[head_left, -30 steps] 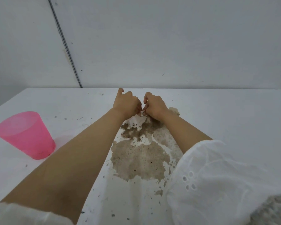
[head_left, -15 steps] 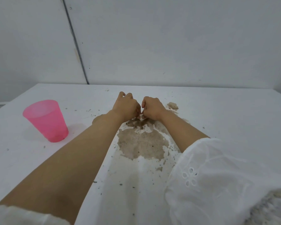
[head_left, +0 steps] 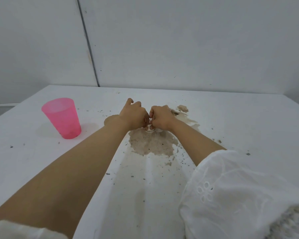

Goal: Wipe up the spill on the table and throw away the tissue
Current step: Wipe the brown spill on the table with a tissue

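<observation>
A white tissue (head_left: 145, 183) lies flat on the white table (head_left: 248, 128), stretching from my hands toward me, with a big brown wet stain (head_left: 152, 144) soaked into its far half. My left hand (head_left: 135, 115) and my right hand (head_left: 160, 117) are fists side by side, fingertips pinching the tissue's far edge between them. Brown spill (head_left: 183, 108) remains on the bare table just right of and beyond my right hand, with streaks running toward the tissue.
A pink plastic cup (head_left: 62, 118) stands upright at the left, a hand's width from my left forearm. Dark crumbs and specks are scattered over the table. A grey wall rises behind the far edge. My white sleeve (head_left: 231, 195) fills the lower right.
My view has swung left and pulled back, so the cup sits further right in frame. Both hands stay pinched together on the tissue's far edge; the brown patch beside my right hand is more exposed.
</observation>
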